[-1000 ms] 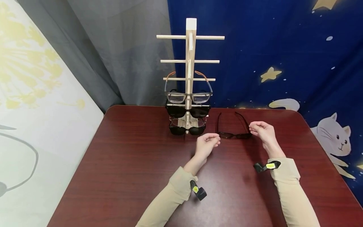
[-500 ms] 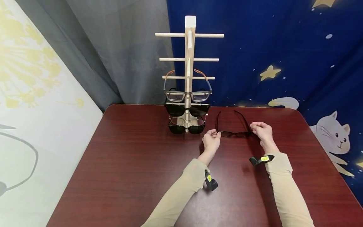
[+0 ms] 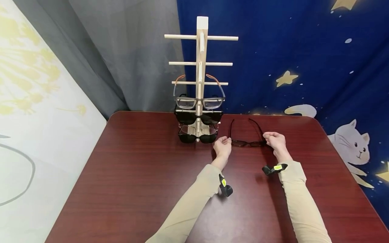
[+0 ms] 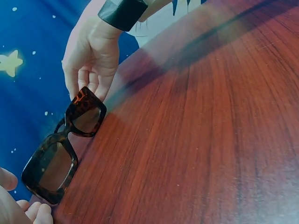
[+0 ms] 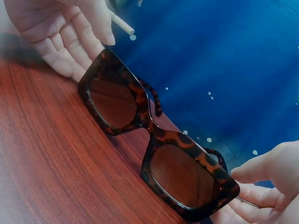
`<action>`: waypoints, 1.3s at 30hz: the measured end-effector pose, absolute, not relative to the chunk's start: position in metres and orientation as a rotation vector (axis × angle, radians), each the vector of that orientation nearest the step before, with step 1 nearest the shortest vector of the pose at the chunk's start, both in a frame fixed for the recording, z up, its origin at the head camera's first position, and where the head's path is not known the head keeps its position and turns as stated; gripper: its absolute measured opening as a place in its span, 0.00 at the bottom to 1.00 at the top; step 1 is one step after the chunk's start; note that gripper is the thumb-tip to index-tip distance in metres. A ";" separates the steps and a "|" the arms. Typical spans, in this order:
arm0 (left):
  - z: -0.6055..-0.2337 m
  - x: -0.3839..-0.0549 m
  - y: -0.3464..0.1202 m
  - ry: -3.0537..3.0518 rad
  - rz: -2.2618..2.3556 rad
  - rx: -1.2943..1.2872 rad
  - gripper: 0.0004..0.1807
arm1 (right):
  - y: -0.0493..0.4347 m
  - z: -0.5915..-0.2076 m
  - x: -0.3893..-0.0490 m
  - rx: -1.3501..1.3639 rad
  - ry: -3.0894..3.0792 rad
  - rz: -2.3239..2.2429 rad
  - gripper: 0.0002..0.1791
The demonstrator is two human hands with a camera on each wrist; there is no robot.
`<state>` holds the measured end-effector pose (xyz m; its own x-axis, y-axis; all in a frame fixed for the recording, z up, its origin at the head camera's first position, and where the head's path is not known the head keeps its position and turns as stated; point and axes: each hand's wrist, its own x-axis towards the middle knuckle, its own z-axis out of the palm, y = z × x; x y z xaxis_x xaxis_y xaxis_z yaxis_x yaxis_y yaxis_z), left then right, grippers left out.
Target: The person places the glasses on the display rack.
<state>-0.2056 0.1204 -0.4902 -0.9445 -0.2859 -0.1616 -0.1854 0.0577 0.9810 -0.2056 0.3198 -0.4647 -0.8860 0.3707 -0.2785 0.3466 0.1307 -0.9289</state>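
Observation:
A pair of tortoiseshell sunglasses (image 3: pixel 248 143) with squarish brown lenses stands at the table's far side, right of a wooden display rack. Its temples are unfolded and point away toward the curtain. My left hand (image 3: pixel 223 147) pinches the left corner of the frame; in the right wrist view that hand (image 5: pixel 70 35) has its thumb over the top edge and its fingers behind the corner. At the opposite corner my right hand (image 3: pixel 275 141) grips near the hinge, thumb above and fingers below the temple, as the right wrist view of that hand (image 5: pixel 268 186) shows.
The wooden rack (image 3: pixel 201 50) rises just left of the hands, with bare pegs on top. On it hang grey eyeglasses (image 3: pixel 199 103) with orange tips, dark sunglasses (image 3: pixel 186 118), thin-framed glasses and another dark pair (image 3: pixel 208 138). Behind the red-brown table (image 3: pixel 136 175) hang curtains (image 3: pixel 252 50).
My left hand has moved in closer to the frame's left corner, its forearm swinging right. The right hand keeps its place at the right corner. The head view has shifted slightly.

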 end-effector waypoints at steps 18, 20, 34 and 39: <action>-0.487 -0.210 0.124 -2.160 -2.165 0.616 0.06 | 0.333 -0.470 -0.199 -0.686 -2.142 2.215 0.11; -0.487 -0.207 0.124 -2.136 -2.219 0.620 0.06 | 0.337 -0.470 -0.195 -0.667 -2.115 2.256 0.13; -0.472 -0.193 0.124 -2.037 -2.549 0.524 0.09 | 0.362 -0.455 -0.157 -0.452 -1.908 2.545 0.14; -0.459 -0.186 0.121 -2.013 -2.677 0.416 0.10 | 0.365 -0.443 -0.145 -0.294 -1.757 2.671 0.15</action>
